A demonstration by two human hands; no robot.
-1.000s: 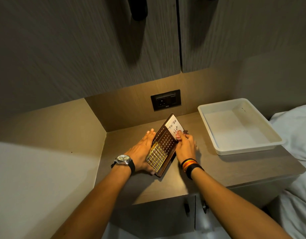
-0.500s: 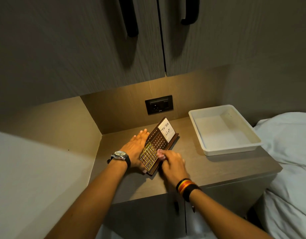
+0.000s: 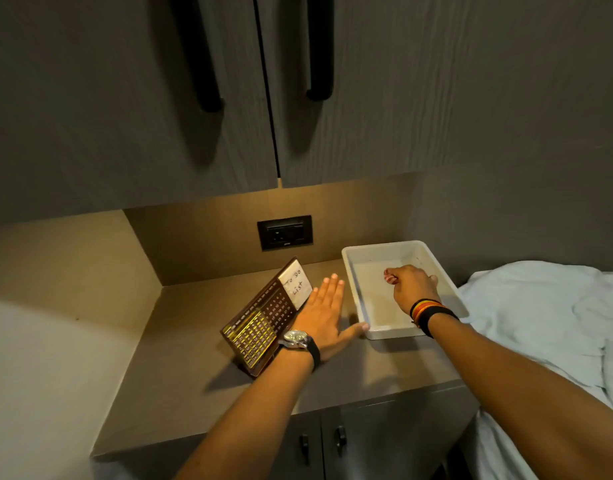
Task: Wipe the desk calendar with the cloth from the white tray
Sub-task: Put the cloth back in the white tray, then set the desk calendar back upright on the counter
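On the brown counter (image 3: 194,358), the desk calendar (image 3: 263,317) leans tilted. The left hand (image 3: 324,311) lies flat and spread beside it, thumb touching the white tray (image 3: 353,271). The right hand (image 3: 410,284) reaches inside the tray, pinching a pinkish cloth (image 3: 390,276).

The lone head camera is looking steeply down from above the near edge, facing the far wall, sitting close to the counter (image 3: 180,341).
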